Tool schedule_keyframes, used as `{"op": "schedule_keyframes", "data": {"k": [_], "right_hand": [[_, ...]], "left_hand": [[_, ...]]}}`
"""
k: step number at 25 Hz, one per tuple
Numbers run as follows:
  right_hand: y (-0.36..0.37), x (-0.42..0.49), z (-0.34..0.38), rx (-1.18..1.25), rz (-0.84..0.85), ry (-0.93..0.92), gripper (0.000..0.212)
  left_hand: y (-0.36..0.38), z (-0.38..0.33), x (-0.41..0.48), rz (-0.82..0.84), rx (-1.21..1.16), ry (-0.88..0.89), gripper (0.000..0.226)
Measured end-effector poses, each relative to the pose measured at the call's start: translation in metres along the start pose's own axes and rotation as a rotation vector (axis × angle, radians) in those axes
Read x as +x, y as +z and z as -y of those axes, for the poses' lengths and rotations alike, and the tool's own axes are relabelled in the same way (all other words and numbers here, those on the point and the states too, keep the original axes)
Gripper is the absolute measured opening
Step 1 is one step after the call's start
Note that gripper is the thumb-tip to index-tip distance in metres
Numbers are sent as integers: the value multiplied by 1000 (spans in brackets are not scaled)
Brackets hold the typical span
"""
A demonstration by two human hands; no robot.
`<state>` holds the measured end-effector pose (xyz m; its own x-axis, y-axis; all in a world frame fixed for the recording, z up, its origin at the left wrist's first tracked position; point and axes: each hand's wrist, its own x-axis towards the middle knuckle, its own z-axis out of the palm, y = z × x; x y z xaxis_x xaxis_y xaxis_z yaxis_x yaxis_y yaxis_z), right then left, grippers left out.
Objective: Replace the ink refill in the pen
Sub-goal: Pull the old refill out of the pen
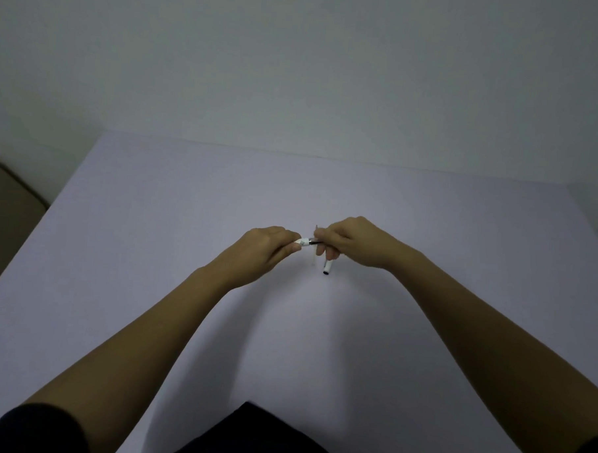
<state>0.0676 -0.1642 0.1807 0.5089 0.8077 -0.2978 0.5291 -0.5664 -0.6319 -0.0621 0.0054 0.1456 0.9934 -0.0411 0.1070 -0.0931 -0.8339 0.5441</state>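
Hands raised over tabletop (154,220). Left hand (262,252) pinches white pen barrel (302,242), steadying it; right hand (351,244) pinches dark refill (314,241) at the barrel's mouth, with a white pen piece (327,267) tucked under its lower fingers, likely parked.

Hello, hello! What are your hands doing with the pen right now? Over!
Left hand grips white pen body. Right hand pinches dark refill at its open end, also holds a white pen piece. Nothing in the way on table.
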Motion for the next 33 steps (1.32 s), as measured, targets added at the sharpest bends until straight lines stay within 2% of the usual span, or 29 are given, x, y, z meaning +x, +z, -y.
{"op": "schedule_keyframes", "data": {"k": [3,5,8,11,12,15,19,23,26,29,33], "right_hand": [[1,-1,0,29,-88,-96,9],[2,-1,2,90,-157,-103,13],[1,0,2,16,-116,-52,21],[2,-3,1,58,-147,-130,6],[2,-3,0,82,-173,-141,11],[3,-2,-1,59,-179,-24,21],[2,-4,-1,94,-202,-87,7],[1,-3,2,79,-237,-4,18],[0,-3,1,112,-230,-28,5],[-3,-5,3,190,-222,18,17],[-1,-3,2,178,-198,35,4]], "left_hand": [[1,-1,0,-19,-13,-4,27],[1,0,1,-54,-28,-15,27],[1,-1,0,-46,-30,-22,27],[4,-2,-2,-57,-44,-29,27],[4,-2,-1,-68,-54,-33,26],[6,-1,0,-69,-63,-48,27],[7,0,0,-78,-84,-69,28],[6,1,1,-87,-120,-89,29],[7,0,0,-85,-131,-92,28],[7,0,0,-104,-160,-92,30],[8,4,1,-105,-185,-84,31]]}}
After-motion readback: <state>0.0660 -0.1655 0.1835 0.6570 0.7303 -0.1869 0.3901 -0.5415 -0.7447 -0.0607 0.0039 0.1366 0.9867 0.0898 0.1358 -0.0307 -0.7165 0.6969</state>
